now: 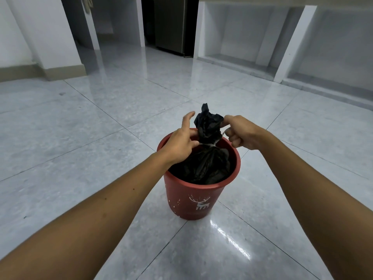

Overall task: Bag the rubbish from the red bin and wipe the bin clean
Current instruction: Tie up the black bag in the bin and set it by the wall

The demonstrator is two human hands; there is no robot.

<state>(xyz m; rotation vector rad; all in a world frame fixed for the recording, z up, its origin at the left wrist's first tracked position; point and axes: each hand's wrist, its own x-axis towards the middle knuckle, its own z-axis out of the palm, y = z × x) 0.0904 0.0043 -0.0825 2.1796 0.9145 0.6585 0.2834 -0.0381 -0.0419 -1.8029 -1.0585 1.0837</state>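
A red bin [193, 199] with a white deer print stands on the tiled floor in the middle of the head view. Inside it sits a black rubbish bag [205, 166], its neck gathered and sticking up above the rim. A thin pale tie [219, 138] circles the neck. My left hand [180, 142] rests against the left side of the neck, thumb and index finger raised; its grip on the tie is hidden. My right hand [239, 131] is closed, pinching the bag's top and the tie's end on the right.
Glossy grey floor tiles [80, 138] surround the bin. White open-fronted cabinets [282, 47] run along the back right, a dark fridge [173, 25] stands at the back centre, and a white wall corner [60, 47] is at the left.
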